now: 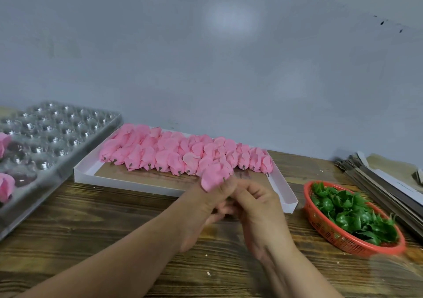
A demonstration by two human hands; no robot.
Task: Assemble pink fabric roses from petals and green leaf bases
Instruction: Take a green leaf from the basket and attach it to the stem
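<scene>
Gripping a pink fabric rose head (215, 176) between curled fingers, the left hand (207, 202) holds it up just above the near edge of a shallow white cardboard tray (128, 178) where rows of matching pink petal bundles (183, 152) lie on their sides with short dark stems pointing toward the near side. The right hand (257, 204) meets the left just beneath the rose, fingers curled inward; whether it pinches anything I cannot tell. To the right, an oval red plastic mesh basket (338, 238) holds a heap of green leaf bases (350, 213). At far left sits a clear plastic blister tray (59, 135) of round cups, with finished pink roses (5, 184) in its nearest cups. Everything rests on a dark wooden table (91, 226).
</scene>
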